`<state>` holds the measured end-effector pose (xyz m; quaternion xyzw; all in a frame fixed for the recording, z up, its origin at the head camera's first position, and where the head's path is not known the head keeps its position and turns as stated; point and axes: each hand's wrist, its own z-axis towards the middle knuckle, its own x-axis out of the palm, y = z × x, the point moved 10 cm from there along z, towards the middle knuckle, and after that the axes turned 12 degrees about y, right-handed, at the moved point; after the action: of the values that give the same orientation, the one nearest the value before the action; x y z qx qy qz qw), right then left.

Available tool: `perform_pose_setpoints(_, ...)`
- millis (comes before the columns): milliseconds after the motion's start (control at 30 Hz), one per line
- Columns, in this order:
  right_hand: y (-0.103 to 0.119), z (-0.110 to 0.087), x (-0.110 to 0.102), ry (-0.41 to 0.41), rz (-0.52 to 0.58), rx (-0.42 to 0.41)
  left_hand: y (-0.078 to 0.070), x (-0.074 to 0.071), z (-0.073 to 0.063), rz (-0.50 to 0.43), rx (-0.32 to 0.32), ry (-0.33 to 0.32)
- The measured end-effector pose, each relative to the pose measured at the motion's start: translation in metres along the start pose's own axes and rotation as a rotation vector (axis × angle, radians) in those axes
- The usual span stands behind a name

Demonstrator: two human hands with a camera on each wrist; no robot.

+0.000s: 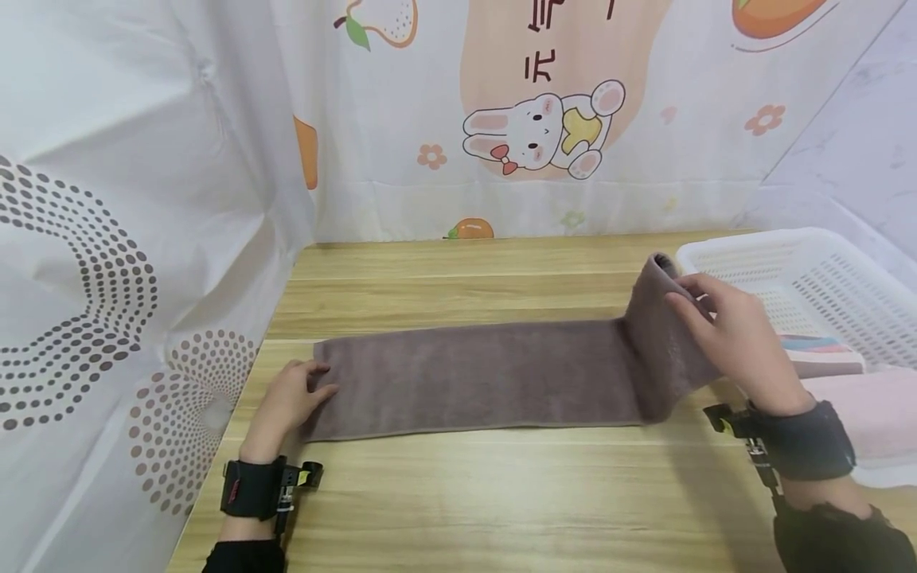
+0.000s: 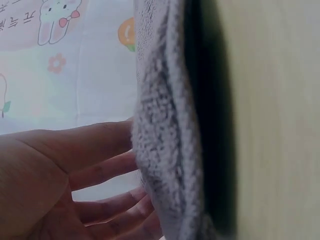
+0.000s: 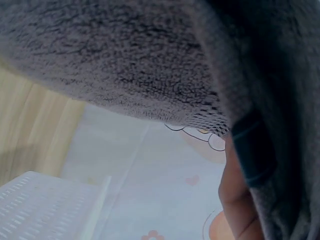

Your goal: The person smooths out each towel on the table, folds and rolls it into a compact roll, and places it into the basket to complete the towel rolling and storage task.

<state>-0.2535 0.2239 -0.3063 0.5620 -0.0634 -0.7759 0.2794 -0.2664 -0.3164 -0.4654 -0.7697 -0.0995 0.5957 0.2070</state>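
Note:
A grey-brown towel [image 1: 473,378] lies lengthwise on the wooden table as a long folded strip. My right hand [image 1: 738,334] pinches its right end between thumb and fingers, and that end stands raised and bent back toward the left. Close up in the right wrist view, a small dark tag [image 3: 254,147] shows on the towel's edge beside the fingers. At the towel's left end, my left hand [image 1: 290,394] rests its fingertips on the fabric. Slightly bent, spread fingers [image 2: 100,145] touch the fluffy surface in the left wrist view.
A white perforated basket [image 1: 752,247] stands at the right, close by the right hand. Inside it are a pink folded cloth [image 1: 870,414] and a striped one [image 1: 817,346]. A printed curtain [image 1: 387,191] hangs behind the table [image 1: 458,278] and another along its left side.

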Motion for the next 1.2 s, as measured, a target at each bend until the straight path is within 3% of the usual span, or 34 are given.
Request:
perform_pose_setpoints(533, 0.037, 0.012, -0.021, -0.051, 0.000, -0.031, -0.028, 0.012, 0.015, -0.035, 0.005, 0.035)
perform_pose_setpoints(1200, 0.073, 0.026, -0.015, -0.023, 0.000, -0.097, -0.083, 0.032, 0.039, 0.004, 0.046, 0.068)
